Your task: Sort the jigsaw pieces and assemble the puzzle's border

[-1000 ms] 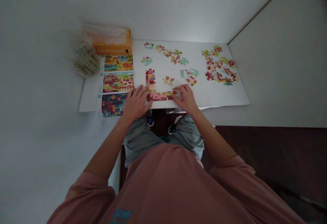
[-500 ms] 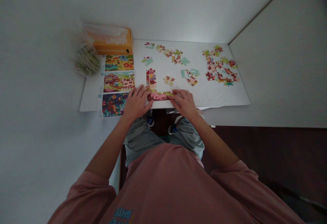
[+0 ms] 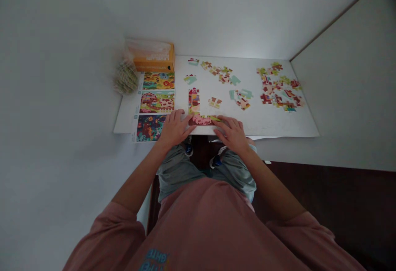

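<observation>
A partly joined jigsaw puzzle [image 3: 201, 120] lies near the table's front edge in an L shape, with a red barn column [image 3: 194, 97] rising at its left and a pink pig row along the bottom. My left hand [image 3: 175, 128] rests at the lower left corner, its fingers spread and thumb apart, touching the edge. At the right end of the row, my right hand [image 3: 232, 134] has its fingers and thumb about a puzzle piece [image 3: 215, 119], partly hidden beneath the fingertips. A loose joined pair of pieces [image 3: 214, 102] lies just above the row.
Left of the puzzle is a sheet with three printed pictures [image 3: 157, 102]. Behind it stand an orange box [image 3: 154, 64] and a clear bag of pieces [image 3: 126, 78]. Loose pieces [image 3: 243, 99] lie farther back; a larger cluster [image 3: 280, 89] spreads at the right.
The camera view has shifted, so the table appears farther right. Both hands stay at the two ends of the bottom row; the loose pieces keep their places.
</observation>
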Available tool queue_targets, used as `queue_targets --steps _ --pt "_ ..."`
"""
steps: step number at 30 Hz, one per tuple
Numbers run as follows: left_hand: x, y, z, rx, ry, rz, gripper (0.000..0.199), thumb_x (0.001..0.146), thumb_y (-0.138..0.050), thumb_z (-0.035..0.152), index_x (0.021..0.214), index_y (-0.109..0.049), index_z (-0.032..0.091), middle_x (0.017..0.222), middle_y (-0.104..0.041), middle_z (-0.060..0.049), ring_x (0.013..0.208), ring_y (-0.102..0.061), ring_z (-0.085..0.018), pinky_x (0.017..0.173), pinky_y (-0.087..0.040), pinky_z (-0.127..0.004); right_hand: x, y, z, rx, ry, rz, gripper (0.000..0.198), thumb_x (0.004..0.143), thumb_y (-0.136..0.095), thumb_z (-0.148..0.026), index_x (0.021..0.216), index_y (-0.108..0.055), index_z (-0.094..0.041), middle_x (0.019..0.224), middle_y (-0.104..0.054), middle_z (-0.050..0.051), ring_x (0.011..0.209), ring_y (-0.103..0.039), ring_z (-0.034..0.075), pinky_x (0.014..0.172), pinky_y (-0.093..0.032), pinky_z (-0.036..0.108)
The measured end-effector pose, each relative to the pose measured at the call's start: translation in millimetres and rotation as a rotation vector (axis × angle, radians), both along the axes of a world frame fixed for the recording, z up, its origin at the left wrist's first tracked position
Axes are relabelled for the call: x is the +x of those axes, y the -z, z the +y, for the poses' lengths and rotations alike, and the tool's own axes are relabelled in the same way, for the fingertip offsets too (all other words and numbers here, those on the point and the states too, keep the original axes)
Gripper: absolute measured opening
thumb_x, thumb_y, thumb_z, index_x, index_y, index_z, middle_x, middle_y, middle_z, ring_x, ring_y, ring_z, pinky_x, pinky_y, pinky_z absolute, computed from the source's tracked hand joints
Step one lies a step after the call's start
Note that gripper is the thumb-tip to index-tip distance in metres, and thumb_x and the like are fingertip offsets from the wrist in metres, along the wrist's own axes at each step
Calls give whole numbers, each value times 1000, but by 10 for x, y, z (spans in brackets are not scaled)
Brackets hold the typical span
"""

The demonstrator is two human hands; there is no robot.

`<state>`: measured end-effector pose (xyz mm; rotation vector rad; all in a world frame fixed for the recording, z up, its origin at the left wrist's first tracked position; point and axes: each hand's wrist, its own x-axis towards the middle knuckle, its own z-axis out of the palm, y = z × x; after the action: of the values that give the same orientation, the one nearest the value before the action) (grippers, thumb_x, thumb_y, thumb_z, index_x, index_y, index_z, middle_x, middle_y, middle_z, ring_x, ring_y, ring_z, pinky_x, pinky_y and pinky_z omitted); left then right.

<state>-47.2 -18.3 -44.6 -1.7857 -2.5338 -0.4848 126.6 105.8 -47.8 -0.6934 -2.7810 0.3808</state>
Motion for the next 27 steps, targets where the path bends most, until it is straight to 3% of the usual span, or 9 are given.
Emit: queue_targets --steps 7,14,17,21,27 --pt "-53 -44 -16 11 28 -103 36 74 -27 41 103 -35 21 96 -41 -8 92 -37 -20 78 -29 -35 -61 -10 12 -7 7 21 32 76 -34 -34 108 -36 -33 114 -32 -1 102 -31 20 81 -27 40" --pt "-86 -16 -13 25 -29 -103 34 72 -29 44 96 -38 21 93 -43 -6 89 -39 -20 76 -31 -34 -269 112 477 -17 149 152 33 74 -38 -34 106 -39 -26 104 -36 7 76 -48 18 76 -33 38" --pt "85 -11 2 20 -60 -82 32 75 -27 39 98 -39 21 96 -43 -6 91 -39 -20 76 -31 -35 -388 169 645 -12 158 166 39 71 -42 -36 107 -39 -21 106 -33 10 73 -48 19 73 -35 39" --pt "439 -48 29 -8 46 -61 35 75 -27 32 109 -31 25 111 -35 -3 103 -30 -19 82 -28 -36 -490 218 729 -6 135 146 39 68 -46 -39 102 -43 -20 102 -35 10 83 -44 22 72 -35 40" --pt "665 -77 70 -34 102 -42 46 73 -33 33 116 -18 29 119 -26 3 111 -16 -19 90 -19 -40 -481 241 816 -58 67 131 28 71 -43 -35 91 -49 -17 95 -42 8 75 -45 14 71 -36 31"
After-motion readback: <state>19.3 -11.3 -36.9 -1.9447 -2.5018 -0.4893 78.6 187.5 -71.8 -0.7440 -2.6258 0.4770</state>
